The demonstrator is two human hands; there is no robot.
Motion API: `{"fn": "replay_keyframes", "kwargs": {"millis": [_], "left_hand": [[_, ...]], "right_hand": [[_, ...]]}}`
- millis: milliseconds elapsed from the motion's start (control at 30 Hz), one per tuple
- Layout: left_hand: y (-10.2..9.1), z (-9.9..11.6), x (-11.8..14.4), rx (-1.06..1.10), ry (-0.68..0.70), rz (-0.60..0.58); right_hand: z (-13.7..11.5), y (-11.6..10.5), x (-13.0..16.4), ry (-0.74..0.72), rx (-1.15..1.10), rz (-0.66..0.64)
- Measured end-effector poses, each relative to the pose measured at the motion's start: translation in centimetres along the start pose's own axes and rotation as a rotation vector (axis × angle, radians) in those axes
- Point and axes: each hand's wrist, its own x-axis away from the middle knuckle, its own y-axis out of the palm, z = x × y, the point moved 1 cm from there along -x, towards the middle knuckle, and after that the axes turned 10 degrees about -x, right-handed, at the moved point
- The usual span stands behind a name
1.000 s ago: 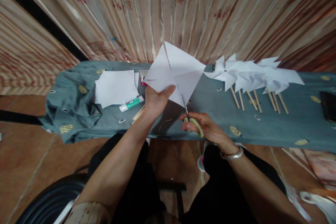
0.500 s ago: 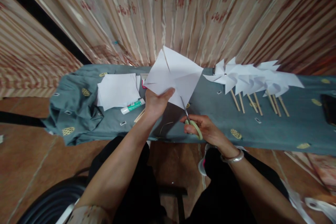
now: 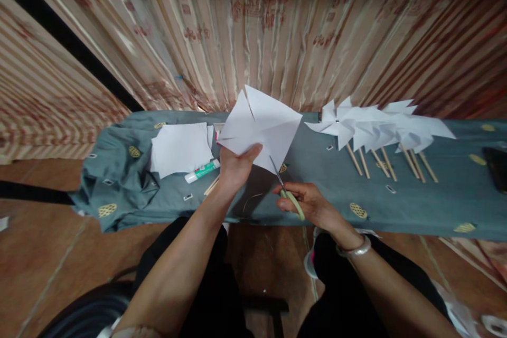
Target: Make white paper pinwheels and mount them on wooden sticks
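Two bare hands are seen at work above a long bench draped in grey-green patterned cloth (image 3: 396, 195). A white square paper sheet (image 3: 261, 127), slit inward from its corners, is held up by the left hand (image 3: 236, 165); the sheet is pinched at its lower edge, the thumb laid across the near face and the fingers hidden behind it. Most of the sheet rises above and beyond those fingers, clear of the cloth. A pair of small scissors with pale green handles (image 3: 285, 190) is gripped by the right hand (image 3: 312, 203), fingers curled closed around the handle loops. The blades are angled up and to the left, their tips meeting the sheet's lower corner just to the right of the left thumb. Whether the blades are parted cannot be told. A silver bangle (image 3: 355, 247) is worn on the right wrist.

Left of the left hand, a stack of white paper squares (image 3: 180, 147) is laid on the cloth, with a white glue stick with a green label (image 3: 203, 170) just beside its near edge. Well to the right of the scissors hand, a row of finished white paper pinwheels on wooden sticks (image 3: 380, 127) is spread along the bench. Striped pink curtains (image 3: 277, 26) are hung behind.
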Motion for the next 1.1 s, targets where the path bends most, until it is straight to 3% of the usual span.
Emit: {"fn": "replay_keyframes", "kwargs": {"millis": [767, 1100], "left_hand": [[-0.1, 0.8, 0.9, -0.022, -0.033, -0.042], [0.0, 1.0, 1.1, -0.05, -0.065, -0.05]], "right_hand": [[0.5, -0.3, -0.5, -0.122, 0.051, 0.0], [0.6, -0.3, -0.5, -0.094, 0.016, 0.012]]}}
